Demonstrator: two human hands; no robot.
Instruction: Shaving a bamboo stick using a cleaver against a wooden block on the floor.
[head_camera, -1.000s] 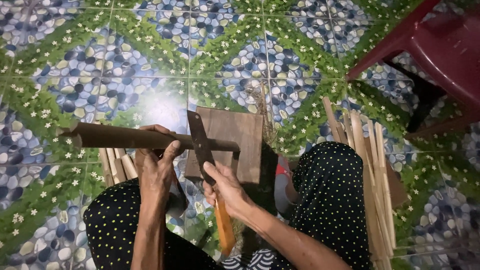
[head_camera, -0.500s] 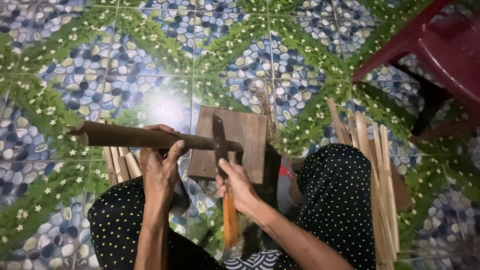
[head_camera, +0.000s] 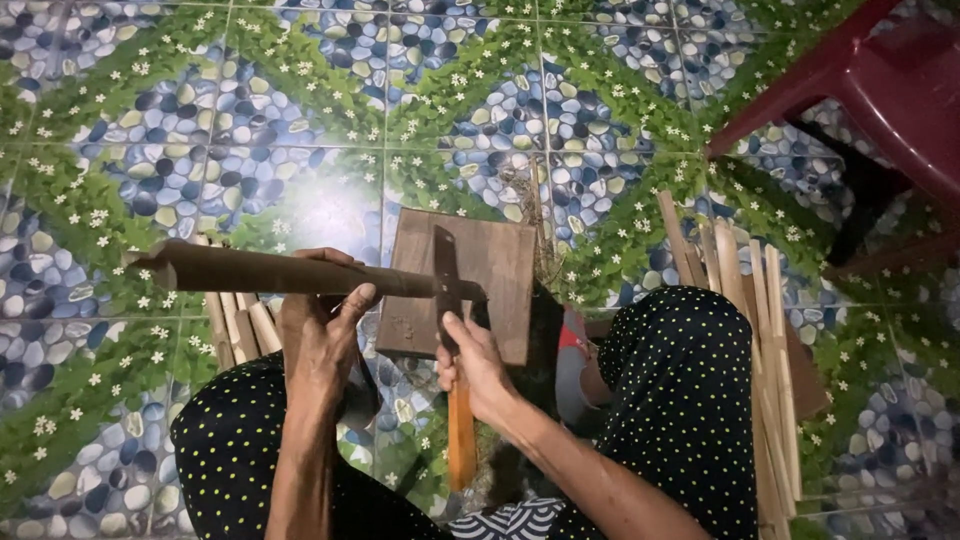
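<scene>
My left hand (head_camera: 322, 335) grips a long brown bamboo stick (head_camera: 240, 270) held level over my left knee, its right end resting on a brown wooden board (head_camera: 495, 265) on the floor. My right hand (head_camera: 476, 365) is closed on a cleaver (head_camera: 446, 275) with an orange wooden handle (head_camera: 460, 440). The dark blade stands upright with its edge at the stick's right end, over the board.
Split bamboo strips (head_camera: 745, 300) lie in a bundle by my right knee, and shorter pieces (head_camera: 240, 330) lie under the stick at left. A dark red plastic chair (head_camera: 880, 90) stands at the upper right. The floor is patterned tile (head_camera: 300, 120). My knees wear black dotted cloth (head_camera: 680, 390).
The cleaver has moved right along the stick, from near my left hand to the stick's end over the board. The left hand keeps its hold.
</scene>
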